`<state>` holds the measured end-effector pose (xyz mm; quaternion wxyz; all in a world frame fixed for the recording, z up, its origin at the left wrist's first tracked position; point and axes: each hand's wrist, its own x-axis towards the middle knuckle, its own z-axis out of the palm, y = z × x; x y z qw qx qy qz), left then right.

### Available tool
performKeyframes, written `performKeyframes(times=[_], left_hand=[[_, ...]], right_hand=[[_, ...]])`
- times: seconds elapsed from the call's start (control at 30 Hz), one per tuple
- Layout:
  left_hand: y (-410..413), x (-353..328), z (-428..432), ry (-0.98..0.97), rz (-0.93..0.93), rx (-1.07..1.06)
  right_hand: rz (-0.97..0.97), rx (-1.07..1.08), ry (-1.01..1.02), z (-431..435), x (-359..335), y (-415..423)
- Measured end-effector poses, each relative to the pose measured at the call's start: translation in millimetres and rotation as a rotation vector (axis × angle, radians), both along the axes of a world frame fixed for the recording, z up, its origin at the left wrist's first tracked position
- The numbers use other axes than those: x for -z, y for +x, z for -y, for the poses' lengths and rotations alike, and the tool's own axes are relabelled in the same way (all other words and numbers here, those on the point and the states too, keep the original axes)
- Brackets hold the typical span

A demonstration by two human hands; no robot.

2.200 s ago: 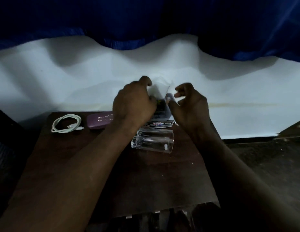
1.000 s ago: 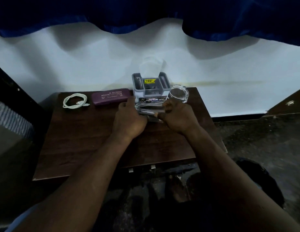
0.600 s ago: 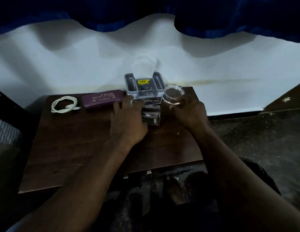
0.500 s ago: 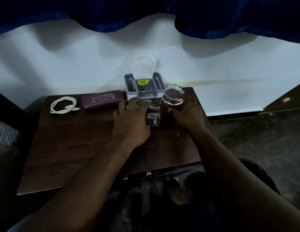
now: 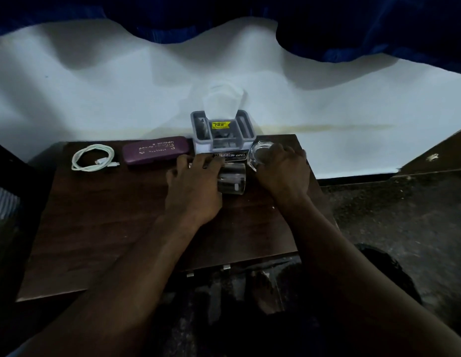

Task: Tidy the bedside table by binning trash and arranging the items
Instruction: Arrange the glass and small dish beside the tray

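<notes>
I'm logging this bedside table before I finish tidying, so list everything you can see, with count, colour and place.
cable: one, white, coiled, table's far left
spectacle case: one, purple, right of the cable
organiser box: one, grey, yellow sticker, far edge
lying glass: one, clear, on its side before the box
upright glass: one, clear, right of the box
table: one, dark brown
curtain: one, blue, top
left hand: rests on lying glass
right hand: grips upright glass
</notes>
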<state>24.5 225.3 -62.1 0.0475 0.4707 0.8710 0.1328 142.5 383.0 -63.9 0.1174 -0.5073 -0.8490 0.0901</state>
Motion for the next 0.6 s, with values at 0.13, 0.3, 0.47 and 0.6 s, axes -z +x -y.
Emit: performKeyframes(times=[0.13,0.3,0.47,0.6], left_hand=[[-2,0,1,-0.002,-0.009,-0.013],[-10,4,3,-0.042,0.014,-0.015],[-14,3,4,-0.067,0.067,-0.042],[-20,-3,5,-0.025,0.191,-0.059]], right_hand=[[-0.005,-0.03,-0.142,-5,10,3],[0.078,-0.094,-0.217,-12,17,6],[0.15,-0.049,-0.252,-12,2,5],[-0.119,0.04,-0.456,-22,-16,9]])
